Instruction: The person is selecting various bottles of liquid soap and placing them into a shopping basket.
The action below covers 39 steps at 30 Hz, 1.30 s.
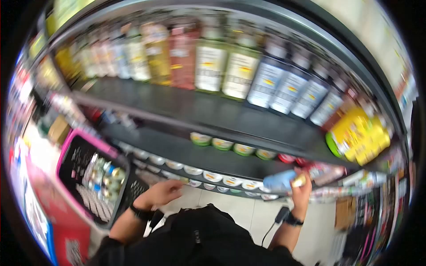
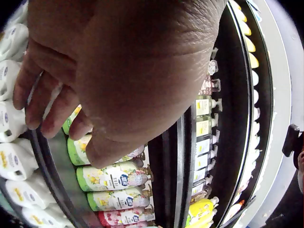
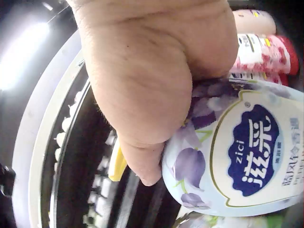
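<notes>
In the head view my right hand (image 1: 301, 190) grips a light blue bottle (image 1: 279, 179) by its capped end, at the front of the lower shelf. The right wrist view shows that bottle (image 3: 251, 156) lying sideways close to the lens, with purple flowers and a dark blue "zici" label; part of its top is hidden behind the hand. My left hand (image 1: 164, 193) holds nothing and hangs in front of the shelf, fingers loosely bent. In the left wrist view it covers part of a row of floral bottles with green bases (image 2: 111, 178).
A black basket with a pink rim (image 1: 100, 144) stands at the left, holding several clear bottles (image 1: 106, 177). Pump bottles (image 1: 239, 71) line the upper shelf, with yellow ones (image 1: 359, 137) at its right end. Red and pink bottles (image 3: 263, 52) lie beside the blue one.
</notes>
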Tool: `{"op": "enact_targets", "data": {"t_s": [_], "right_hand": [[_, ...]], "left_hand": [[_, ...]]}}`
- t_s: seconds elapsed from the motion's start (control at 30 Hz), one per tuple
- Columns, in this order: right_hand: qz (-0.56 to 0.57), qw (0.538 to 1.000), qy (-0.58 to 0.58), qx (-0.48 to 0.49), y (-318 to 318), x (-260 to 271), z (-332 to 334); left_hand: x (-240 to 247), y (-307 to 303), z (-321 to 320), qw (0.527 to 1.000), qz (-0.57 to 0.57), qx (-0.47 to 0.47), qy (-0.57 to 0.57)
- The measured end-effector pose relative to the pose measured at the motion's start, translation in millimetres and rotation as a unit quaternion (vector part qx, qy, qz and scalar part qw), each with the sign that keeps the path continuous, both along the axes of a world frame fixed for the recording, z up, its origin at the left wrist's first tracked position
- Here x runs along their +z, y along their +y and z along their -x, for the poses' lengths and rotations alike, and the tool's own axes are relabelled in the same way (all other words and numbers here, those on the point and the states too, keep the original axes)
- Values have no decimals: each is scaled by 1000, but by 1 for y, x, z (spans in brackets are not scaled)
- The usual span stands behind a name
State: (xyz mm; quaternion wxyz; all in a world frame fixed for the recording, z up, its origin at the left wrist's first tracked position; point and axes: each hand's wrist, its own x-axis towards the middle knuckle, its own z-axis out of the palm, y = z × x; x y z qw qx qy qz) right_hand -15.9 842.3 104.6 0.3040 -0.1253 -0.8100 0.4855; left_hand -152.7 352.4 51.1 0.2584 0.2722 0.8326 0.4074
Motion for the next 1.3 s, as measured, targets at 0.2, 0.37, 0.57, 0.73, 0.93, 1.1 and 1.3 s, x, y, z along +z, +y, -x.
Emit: {"op": "enact_targets", "data": {"t_s": [0.2, 0.37, 0.57, 0.73, 0.93, 1.1, 1.3], "right_hand": [[71, 974, 1, 214, -98, -9, 33], [218, 909, -8, 356, -204, -8, 83], [179, 821, -47, 540, -330, 52, 117], [83, 731, -99, 670, -405, 102, 134], [-385, 514, 10, 766, -491, 179, 161], [-444, 425, 98, 783, -563, 192, 167], [-482, 465, 105, 735, -630, 166, 179]], "left_hand": [[3, 36, -7, 991, -90, -73, 67], [29, 32, -33, 979, -180, -17, 97], [65, -62, -62, 964, -191, 157, 101], [70, -134, -99, 940, -196, 238, 145], [78, -194, -128, 930, -215, 267, 134], [77, -241, -141, 907, -244, 306, 156], [41, -302, -144, 855, -139, 421, 268]]}}
